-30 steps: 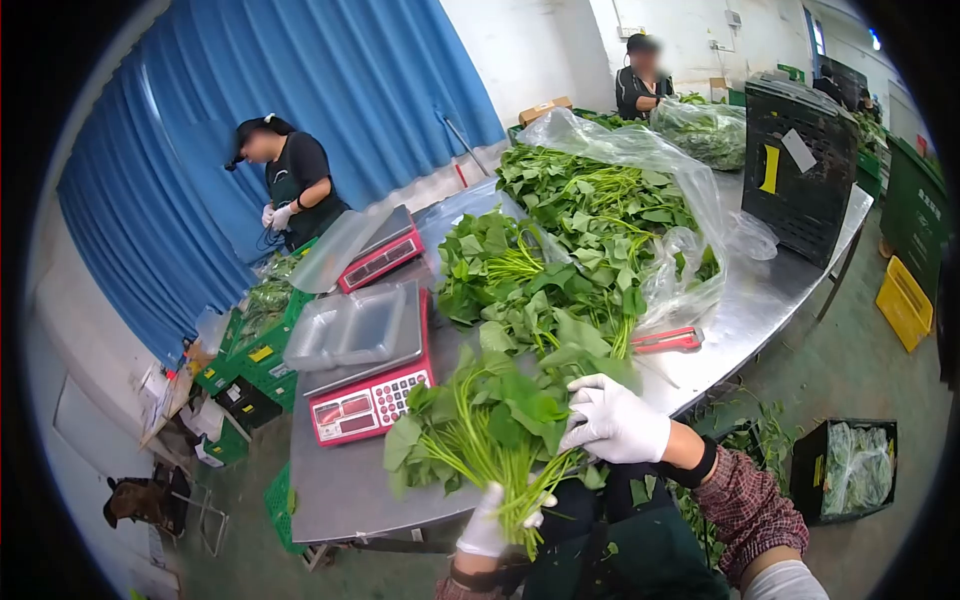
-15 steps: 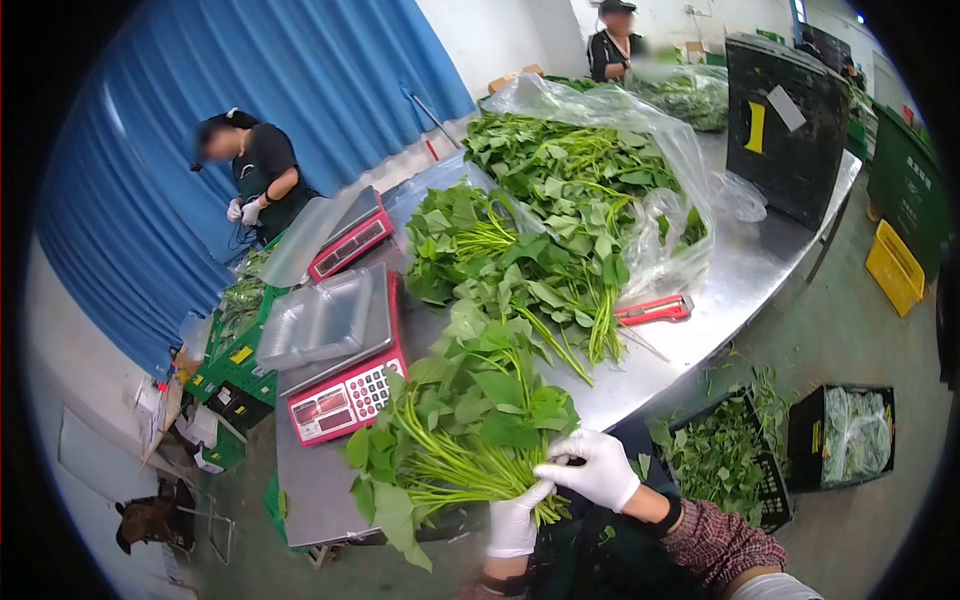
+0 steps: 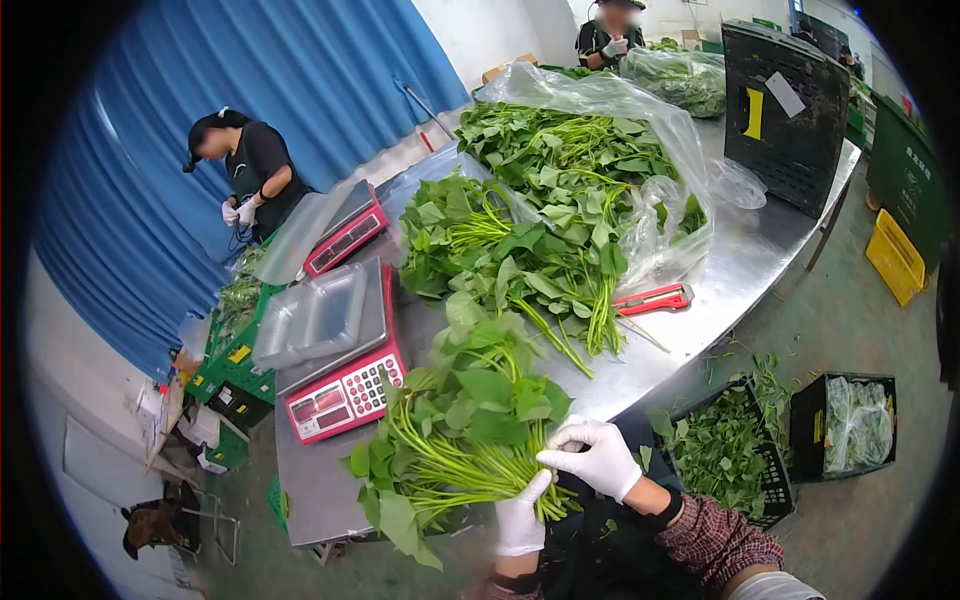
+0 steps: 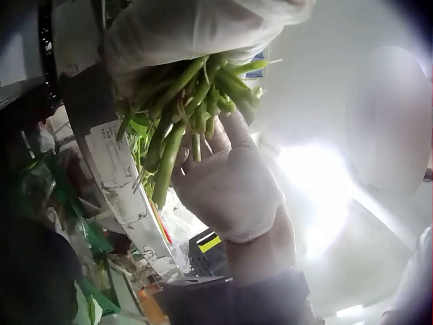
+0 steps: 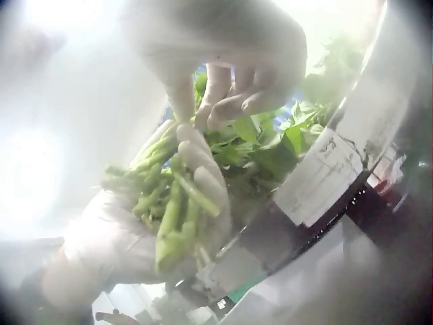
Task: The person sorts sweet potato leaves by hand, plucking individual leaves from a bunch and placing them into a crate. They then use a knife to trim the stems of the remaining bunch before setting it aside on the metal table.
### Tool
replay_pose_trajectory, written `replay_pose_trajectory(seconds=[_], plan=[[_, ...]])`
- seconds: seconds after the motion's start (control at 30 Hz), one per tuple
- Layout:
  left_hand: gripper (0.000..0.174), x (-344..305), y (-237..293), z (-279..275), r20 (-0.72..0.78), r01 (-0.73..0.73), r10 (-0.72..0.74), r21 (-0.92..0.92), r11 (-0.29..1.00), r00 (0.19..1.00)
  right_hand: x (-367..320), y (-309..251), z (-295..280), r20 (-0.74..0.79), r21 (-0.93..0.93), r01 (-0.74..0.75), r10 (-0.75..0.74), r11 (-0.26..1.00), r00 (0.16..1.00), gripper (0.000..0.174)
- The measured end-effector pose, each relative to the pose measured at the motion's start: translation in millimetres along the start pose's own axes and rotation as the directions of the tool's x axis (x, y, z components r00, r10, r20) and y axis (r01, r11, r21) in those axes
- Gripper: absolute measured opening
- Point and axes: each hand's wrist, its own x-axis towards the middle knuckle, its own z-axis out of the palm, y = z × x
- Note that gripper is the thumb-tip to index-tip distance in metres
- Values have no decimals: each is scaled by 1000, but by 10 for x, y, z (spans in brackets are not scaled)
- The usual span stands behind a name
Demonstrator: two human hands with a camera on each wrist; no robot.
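My gloved left hand [image 3: 520, 526] grips a thick bunch of leafy greens [image 3: 465, 425] by the stems, low over the table's near edge. The leaves fan out up and to the left. In the left wrist view the cut stem ends [image 4: 176, 128] stick out below the left hand's fingers. My gloved right hand [image 3: 600, 460] is at the bunch's right side, thumb and forefinger pinched together at the stems. In the right wrist view these fingertips [image 5: 186, 115] close on the stems right beside the left hand's fingers [image 5: 203, 166].
A big heap of greens [image 3: 560, 190] lies in an opened plastic bag on the metal table [image 3: 760, 250]. A red cutter [image 3: 655, 299] lies nearby. Left is a red scale [image 3: 345, 392] bearing clear trays [image 3: 312, 315]. A crate of leaves [image 3: 725, 450] stands below right. Two people work beyond.
The right hand has come off the leaves and down to the stems next to the left hand. The bunch has separated from the heap and spread wider. The view has shifted slightly.
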Motion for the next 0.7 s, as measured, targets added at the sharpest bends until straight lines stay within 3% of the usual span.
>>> replay_pose_trajectory(seconds=[0.03,0.13,0.27,0.33,0.37,0.47,0.5,0.53,0.6,0.67,0.7], plan=[[35,-10,20,37,-42,-17,17,12,1000,999,26,-21,-15,82,-82,-43,50,996,995,12],[34,-5,22,-31,-53,-2,3,28,1000,999,44,-29,-32,172,-123,-84,105,989,980,14],[29,30,-59,-69,-134,-59,60,13,998,989,-38,89,-76,208,-51,-210,216,976,954,11],[22,91,-8,-40,-136,-91,88,-16,996,987,-107,104,-79,235,347,-348,278,871,931,13],[19,110,20,-16,-113,-89,84,-42,995,990,-170,96,-41,196,434,-274,207,858,959,9],[19,112,53,47,-61,-85,80,-88,992,995,-304,-145,-123,282,520,-377,263,766,923,7],[18,108,69,79,-55,-91,87,-82,992,995,-306,-205,-169,299,405,-362,253,840,920,8],[18,106,107,118,-59,-95,90,-83,992,994,-354,-157,-203,255,377,-337,253,863,933,7],[17,117,192,175,-56,-106,97,-196,975,994,-503,-250,-406,-5,432,-302,337,850,942,8],[14,219,280,47,-43,-79,70,-303,950,997,-703,-211,-867,-186,409,-216,312,887,931,9],[15,214,332,23,-35,-55,47,-311,949,998,-795,-190,-1140,-203,298,-330,397,896,895,9]])
